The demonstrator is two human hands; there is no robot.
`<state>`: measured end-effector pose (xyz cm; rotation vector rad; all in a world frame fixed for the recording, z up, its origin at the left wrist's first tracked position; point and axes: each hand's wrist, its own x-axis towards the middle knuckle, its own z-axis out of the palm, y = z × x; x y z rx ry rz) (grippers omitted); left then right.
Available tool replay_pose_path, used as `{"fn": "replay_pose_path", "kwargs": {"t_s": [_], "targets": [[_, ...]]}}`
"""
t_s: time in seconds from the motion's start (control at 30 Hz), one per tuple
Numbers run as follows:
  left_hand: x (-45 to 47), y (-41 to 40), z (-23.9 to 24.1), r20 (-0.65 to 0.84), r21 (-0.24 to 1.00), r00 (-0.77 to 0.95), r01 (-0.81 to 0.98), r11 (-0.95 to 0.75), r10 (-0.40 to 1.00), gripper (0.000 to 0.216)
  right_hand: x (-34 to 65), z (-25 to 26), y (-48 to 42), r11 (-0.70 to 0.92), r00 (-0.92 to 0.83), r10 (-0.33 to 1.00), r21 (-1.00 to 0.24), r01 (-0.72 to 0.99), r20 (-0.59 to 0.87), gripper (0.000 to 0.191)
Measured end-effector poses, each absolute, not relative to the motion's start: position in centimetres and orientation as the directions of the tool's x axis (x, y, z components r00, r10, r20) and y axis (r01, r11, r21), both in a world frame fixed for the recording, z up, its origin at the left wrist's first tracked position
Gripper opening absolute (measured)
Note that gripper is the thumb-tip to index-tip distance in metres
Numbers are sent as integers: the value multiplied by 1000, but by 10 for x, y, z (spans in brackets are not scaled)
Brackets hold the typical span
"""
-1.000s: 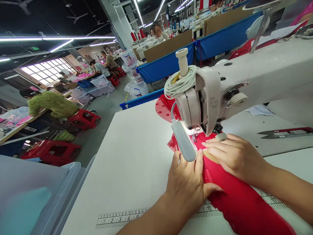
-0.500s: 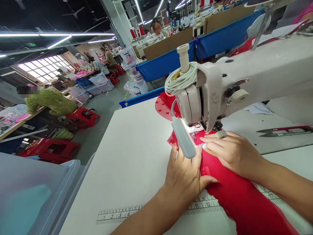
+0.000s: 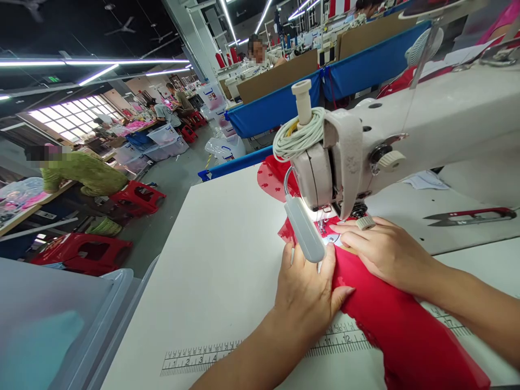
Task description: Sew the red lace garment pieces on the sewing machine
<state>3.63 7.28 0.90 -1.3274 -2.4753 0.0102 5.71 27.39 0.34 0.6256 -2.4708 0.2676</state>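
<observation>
A strip of red fabric [image 3: 406, 319] runs from the table's front right up to the presser foot [image 3: 322, 226] of a white sewing machine [image 3: 426, 124]. My left hand [image 3: 306, 281] lies on the fabric's left edge, fingers apart and thumb stretched across the cloth. The grey lamp [image 3: 305, 230] on the machine hides some of its fingertips. On the right, my right hand [image 3: 384, 249] rests with its fingers stretched over the cloth beside the needle area; its thumb is hidden. Sheer red fabric [image 3: 270, 181] with small motifs lies behind the machine head.
Red-handled thread snips [image 3: 471, 216] lie on the machine bed at right. A printed ruler scale [image 3: 195, 357] crosses the white table [image 3: 211, 260]. Plastic bins [image 3: 117, 303] stand at the left edge. A person in green [image 3: 85, 170] sits farther left; others work behind.
The red fabric has shifted slightly up toward the presser foot. My left thumb has drawn back a little, and the right fingers have moved slightly. The camera view has shifted a bit.
</observation>
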Motion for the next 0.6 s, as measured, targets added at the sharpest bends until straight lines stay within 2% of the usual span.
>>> {"fn": "replay_pose_path", "kwargs": {"t_s": [0.33, 0.6], "targets": [[34, 73, 11, 249, -102, -547, 806, 584, 799, 59, 56, -1, 277, 888, -779, -359, -68, -455, 514, 29], [31, 73, 9, 244, -129, -538, 806, 577, 807, 63, 52, -9, 277, 894, -768, -344, -63, -445, 539, 31]]}}
